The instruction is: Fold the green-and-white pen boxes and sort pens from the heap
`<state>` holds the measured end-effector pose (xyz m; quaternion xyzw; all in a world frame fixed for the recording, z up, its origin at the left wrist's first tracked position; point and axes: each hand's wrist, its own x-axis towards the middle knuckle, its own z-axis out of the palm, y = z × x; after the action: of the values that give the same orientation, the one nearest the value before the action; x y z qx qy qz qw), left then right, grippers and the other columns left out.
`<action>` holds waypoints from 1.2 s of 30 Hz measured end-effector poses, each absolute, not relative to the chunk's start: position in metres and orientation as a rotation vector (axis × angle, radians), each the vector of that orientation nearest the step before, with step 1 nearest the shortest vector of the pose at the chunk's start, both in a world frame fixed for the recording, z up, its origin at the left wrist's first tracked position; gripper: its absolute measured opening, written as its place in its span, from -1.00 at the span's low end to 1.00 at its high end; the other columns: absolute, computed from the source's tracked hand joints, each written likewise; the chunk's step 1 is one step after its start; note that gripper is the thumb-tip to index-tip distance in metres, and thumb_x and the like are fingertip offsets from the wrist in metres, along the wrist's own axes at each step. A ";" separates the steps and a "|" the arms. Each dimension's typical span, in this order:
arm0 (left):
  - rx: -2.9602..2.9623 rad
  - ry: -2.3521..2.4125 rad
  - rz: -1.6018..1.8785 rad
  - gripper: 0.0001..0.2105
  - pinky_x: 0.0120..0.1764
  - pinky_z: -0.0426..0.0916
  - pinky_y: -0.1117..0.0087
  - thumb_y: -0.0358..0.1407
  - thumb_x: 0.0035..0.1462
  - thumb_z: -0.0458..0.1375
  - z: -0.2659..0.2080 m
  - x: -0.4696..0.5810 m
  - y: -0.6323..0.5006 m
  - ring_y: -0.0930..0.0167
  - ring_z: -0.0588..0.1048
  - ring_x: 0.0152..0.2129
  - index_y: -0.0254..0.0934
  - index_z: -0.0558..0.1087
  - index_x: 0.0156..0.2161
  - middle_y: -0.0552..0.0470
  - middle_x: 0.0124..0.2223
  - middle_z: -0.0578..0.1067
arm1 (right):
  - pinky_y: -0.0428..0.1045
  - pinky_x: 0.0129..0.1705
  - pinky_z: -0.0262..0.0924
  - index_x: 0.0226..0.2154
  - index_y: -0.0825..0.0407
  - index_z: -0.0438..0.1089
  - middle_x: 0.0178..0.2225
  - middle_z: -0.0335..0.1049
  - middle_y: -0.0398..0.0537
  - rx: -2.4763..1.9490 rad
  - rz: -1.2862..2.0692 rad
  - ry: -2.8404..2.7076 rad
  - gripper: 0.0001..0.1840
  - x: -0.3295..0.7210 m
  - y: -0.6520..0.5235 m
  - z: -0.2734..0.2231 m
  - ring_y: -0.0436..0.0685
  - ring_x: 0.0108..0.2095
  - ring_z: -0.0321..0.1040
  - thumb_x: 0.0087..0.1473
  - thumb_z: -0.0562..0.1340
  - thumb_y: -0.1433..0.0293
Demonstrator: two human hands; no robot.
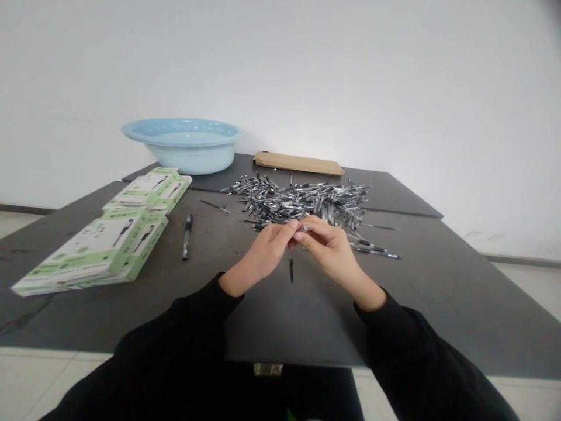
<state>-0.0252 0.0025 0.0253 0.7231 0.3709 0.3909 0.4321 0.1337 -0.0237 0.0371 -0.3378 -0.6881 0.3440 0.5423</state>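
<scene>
While the table (272, 333) fills the lower middle of the frame, its nearest loose item is a small black piece (291, 271), lying just below the hands and apart from them, perhaps a pen's cap. Just above it, near the centre, the left hand (268, 250) and the right hand (329, 247) meet with their fingertips drawn narrow, both apparently pinching one pen part (304, 228). Only a small shiny end of it shows between them; the rest is hidden by the fingers, so I cannot tell how far this one has been worked. With the black piece off to itself, it looks unfinished.

At the left of the frame lie stacked green-and-white boxes (83, 248), their lids down; whether they are filled does not show. Between them and the hands, a single pen (187, 237) lies by itself, looking whole; if it is a finished one, it is the only one set apart on that side.

Beyond the hands, across the centre, spreads a big jumbled pile (280, 202), with a few strays at its right edge. Judging by its size, most of the work is left. Farther back are a blue basin (197, 156) at upper left, its contents not visible, and a brown packet (300, 164) at upper centre.
</scene>
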 end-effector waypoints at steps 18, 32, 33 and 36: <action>1.748 0.703 0.976 -0.64 -0.36 0.21 0.41 -0.02 0.29 0.00 0.026 -0.025 -0.001 0.43 0.32 -0.40 -0.28 0.42 -0.31 0.03 -0.35 0.40 | 0.01 -0.32 0.41 -0.37 -0.11 0.64 -0.37 0.38 -0.12 -0.776 0.888 -1.478 -0.84 0.139 -0.027 0.050 0.04 -0.42 0.41 0.04 0.43 0.17; 1.475 0.745 1.037 -0.47 -0.56 0.09 0.44 0.17 0.26 -0.05 0.022 -0.021 -0.008 0.49 0.20 -0.61 -0.28 0.36 -0.42 0.09 -0.53 0.28 | 0.01 -0.26 0.37 -0.41 -0.05 0.59 -0.31 0.43 -0.08 -0.802 0.817 -1.515 -0.76 0.127 -0.028 0.033 0.06 -0.32 0.40 0.11 0.37 0.14; 1.438 0.725 1.034 -0.48 -0.59 0.04 0.46 0.16 0.26 -0.05 0.022 -0.020 -0.005 0.52 0.14 -0.64 -0.28 0.34 -0.42 0.12 -0.55 0.24 | 0.00 -0.27 0.35 -0.38 -0.05 0.58 -0.31 0.43 -0.09 -0.819 0.808 -1.520 -0.75 0.129 -0.023 0.030 0.06 -0.33 0.39 0.09 0.38 0.12; 1.304 0.665 1.052 -0.52 -0.63 -0.06 0.50 0.11 0.27 -0.06 0.025 -0.020 0.004 0.57 0.02 -0.70 -0.27 0.29 -0.44 0.20 -0.59 0.10 | -0.06 -0.41 0.21 -0.22 -0.02 0.52 -0.38 0.35 -0.15 -0.921 0.773 -1.509 -0.62 0.137 -0.010 0.022 0.00 -0.44 0.27 0.03 0.39 0.06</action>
<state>-0.0200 0.0039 0.0254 0.5674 0.2893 0.4577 0.6204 0.1367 -0.0098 0.0222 -0.3925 -0.6426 0.3292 0.5697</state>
